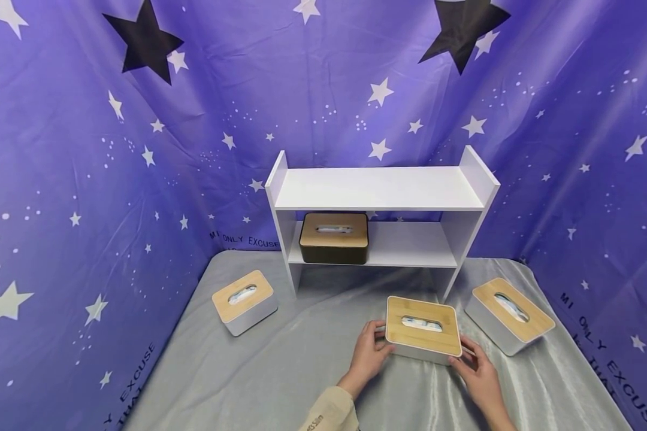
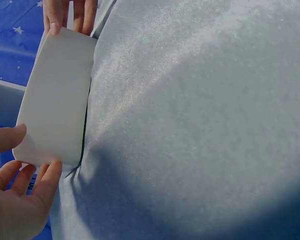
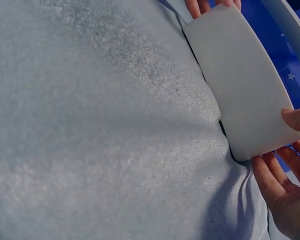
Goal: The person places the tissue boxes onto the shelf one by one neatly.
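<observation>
A white tissue box with a wooden lid sits at the middle front of the grey cloth, just before the shelf. My left hand grips its left end, thumb on one face and fingers curled round the corner. At the opposite end, my right hand holds it the same way. The box's white side lies against the cloth; I cannot tell whether it is lifted.
A white two-level shelf stands at the back, with a black tissue box on its lower board. Two more white tissue boxes lie on the cloth, one to the left and one to the right. Purple star curtains surround the table.
</observation>
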`<action>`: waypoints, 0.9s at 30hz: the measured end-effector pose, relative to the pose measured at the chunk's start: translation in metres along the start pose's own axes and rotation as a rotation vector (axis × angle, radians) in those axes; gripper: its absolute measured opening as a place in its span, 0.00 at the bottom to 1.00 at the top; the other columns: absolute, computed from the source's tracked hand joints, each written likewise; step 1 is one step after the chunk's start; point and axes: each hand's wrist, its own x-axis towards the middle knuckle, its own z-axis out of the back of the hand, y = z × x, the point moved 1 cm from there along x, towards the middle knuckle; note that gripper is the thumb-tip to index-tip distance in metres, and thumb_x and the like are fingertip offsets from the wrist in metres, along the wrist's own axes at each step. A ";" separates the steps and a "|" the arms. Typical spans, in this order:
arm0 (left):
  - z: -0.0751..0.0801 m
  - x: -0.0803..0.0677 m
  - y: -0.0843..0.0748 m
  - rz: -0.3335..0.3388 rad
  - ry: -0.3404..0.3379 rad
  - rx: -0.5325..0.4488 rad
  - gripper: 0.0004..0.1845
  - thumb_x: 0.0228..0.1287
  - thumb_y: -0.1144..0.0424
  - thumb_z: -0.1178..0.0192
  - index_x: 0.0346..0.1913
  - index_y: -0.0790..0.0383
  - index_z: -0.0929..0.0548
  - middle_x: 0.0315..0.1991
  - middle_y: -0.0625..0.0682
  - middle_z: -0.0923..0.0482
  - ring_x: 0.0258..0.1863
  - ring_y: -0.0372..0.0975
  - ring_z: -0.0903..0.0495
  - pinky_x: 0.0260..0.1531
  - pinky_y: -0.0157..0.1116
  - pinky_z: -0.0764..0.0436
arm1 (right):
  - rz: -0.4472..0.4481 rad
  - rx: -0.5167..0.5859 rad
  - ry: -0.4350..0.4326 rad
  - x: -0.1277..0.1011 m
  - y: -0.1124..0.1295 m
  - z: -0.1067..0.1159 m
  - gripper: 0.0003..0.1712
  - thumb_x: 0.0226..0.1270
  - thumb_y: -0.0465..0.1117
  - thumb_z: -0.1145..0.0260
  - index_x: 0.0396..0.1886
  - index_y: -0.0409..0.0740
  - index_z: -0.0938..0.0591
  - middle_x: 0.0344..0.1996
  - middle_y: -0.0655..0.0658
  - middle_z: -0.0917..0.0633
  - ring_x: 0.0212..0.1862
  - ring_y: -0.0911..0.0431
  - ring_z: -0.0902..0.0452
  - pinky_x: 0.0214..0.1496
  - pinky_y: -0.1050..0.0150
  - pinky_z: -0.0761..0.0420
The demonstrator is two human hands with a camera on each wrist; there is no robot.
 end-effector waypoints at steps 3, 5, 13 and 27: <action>0.001 -0.001 -0.001 -0.002 -0.020 0.012 0.25 0.56 0.78 0.33 0.57 0.66 0.24 0.59 0.62 0.27 0.54 0.50 0.19 0.44 0.24 0.15 | -0.004 -0.007 -0.002 -0.001 -0.002 -0.001 0.34 0.66 0.31 0.33 0.70 0.29 0.34 0.64 0.30 0.29 0.42 0.94 0.40 0.45 0.93 0.29; 0.002 -0.002 -0.001 -0.004 -0.027 0.017 0.24 0.56 0.79 0.33 0.56 0.66 0.24 0.59 0.61 0.26 0.54 0.51 0.18 0.44 0.24 0.15 | 0.016 -0.008 -0.012 -0.002 -0.003 -0.001 0.34 0.66 0.31 0.33 0.69 0.30 0.33 0.61 0.41 0.25 0.42 0.94 0.39 0.45 0.93 0.29; 0.007 -0.004 -0.006 -0.003 -0.029 -0.010 0.24 0.55 0.78 0.32 0.56 0.64 0.22 0.57 0.60 0.25 0.53 0.52 0.18 0.45 0.25 0.14 | 0.098 0.039 -0.038 -0.006 -0.003 -0.001 0.32 0.64 0.29 0.32 0.67 0.28 0.31 0.48 0.84 0.35 0.44 0.92 0.35 0.45 0.91 0.26; 0.017 -0.006 -0.020 -0.022 -0.013 -0.046 0.24 0.57 0.75 0.31 0.57 0.63 0.23 0.58 0.63 0.26 0.54 0.50 0.18 0.46 0.27 0.14 | 0.125 0.062 -0.057 -0.010 0.016 0.002 0.31 0.65 0.29 0.33 0.67 0.27 0.31 0.47 0.79 0.33 0.45 0.88 0.33 0.44 0.89 0.24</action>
